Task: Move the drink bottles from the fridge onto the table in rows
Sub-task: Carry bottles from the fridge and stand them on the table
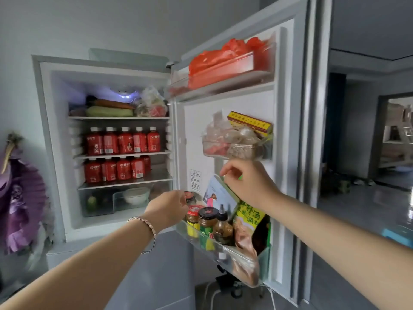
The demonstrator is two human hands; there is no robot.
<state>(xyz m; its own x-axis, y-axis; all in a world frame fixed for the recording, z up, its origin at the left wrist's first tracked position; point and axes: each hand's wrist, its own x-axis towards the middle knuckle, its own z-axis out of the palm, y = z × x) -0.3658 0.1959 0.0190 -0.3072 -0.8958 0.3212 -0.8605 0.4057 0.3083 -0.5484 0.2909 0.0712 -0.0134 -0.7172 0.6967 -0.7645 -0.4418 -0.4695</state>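
1. Basically nothing was done yet. The fridge [42, 108] stood open in the left half of the frame, with its door [288, 130] swung out to the right.
2. All the red juice bottles I could see were inside. The upper row [123, 140] had five across on the middle shelf, left of centre. The lower row [116, 170] sat on the shelf right under it, with at least four in front and maybe more behind. Neither row showed any obvious gaps at the front.
3. The table wasn't in the shot at all, so I couldn't tell whether anything was lined up on it.
4. The left hand [166, 208] was reaching in at lower centre, close to the jars [207, 220] in the bottom door bin [263, 260] and well apart from the bottles. Its back faced the camera and the fingers were hidden, so I couldn't say whether it held anything.
5. The right hand [248, 182] was up in front of the door panel, right of centre, with its fingers curled. There was a tiny green speck by the fingertips, and I honestly couldn't tell if it was pinching something.
6. My guess is this was the very start: the first bottle wasn't grabbed, and both shelves were left to carry over.
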